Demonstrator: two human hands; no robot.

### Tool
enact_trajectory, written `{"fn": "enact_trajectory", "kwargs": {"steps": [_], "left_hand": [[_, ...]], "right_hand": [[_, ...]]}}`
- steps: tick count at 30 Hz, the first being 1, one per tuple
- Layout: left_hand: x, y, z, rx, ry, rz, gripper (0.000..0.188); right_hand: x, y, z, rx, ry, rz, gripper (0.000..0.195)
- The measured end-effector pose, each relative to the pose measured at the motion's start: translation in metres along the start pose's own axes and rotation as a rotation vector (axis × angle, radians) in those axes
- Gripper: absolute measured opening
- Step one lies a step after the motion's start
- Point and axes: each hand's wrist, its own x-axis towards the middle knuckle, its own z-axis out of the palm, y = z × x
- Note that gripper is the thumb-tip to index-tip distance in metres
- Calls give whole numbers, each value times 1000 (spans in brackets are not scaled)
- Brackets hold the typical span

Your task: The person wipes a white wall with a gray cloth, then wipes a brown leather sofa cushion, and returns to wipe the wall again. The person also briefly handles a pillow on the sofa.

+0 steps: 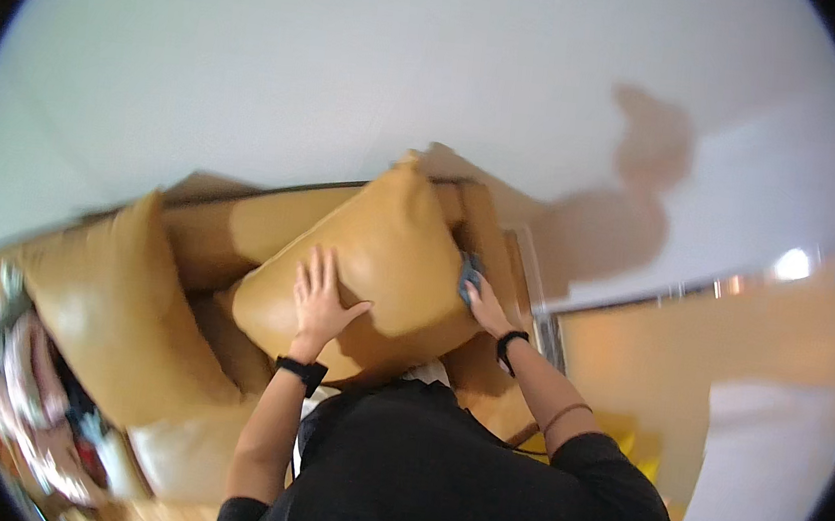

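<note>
A tan leather-look sofa cushion (403, 252) stands tilted in front of me on a sofa of the same colour. Flat against its face rests my left hand (324, 303), fingers spread and holding nothing. My right hand (487, 305) grips a dark blue-grey cloth (470, 277) at the cushion's right edge. Below, the cushion's lower edge is partly hidden by my black shirt. To the left, a second tan cushion (118, 314) leans on the sofa seat. Behind both runs the sofa's backrest (285, 221).
A pale wall (331, 64) rises right behind the sofa. Clothes or fabrics (35, 389) are heaped at the sofa's left end. The sofa's right armrest (496, 260) stands beside the cushion. A white surface (759, 474) lies at the far right.
</note>
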Motion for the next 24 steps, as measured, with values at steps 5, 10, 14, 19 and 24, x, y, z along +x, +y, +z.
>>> {"fn": "enact_trajectory", "kwargs": {"steps": [5, 10, 14, 19, 24], "left_hand": [[34, 4, -26, -111, -139, 50, 119], [128, 12, -16, -157, -37, 241, 103], [186, 38, -19, -356, 2, 235, 96], [165, 54, -41, -238, 22, 296, 89], [161, 83, -40, -70, 135, 267, 76]], "right_hand": [[-19, -18, 33, -53, 215, 27, 68], [-41, -65, 42, -118, 321, -66, 66], [-61, -80, 55, -176, 434, -70, 66], [-107, -90, 64, -131, 544, -84, 59], [-122, -62, 57, -60, 568, -123, 58]]}}
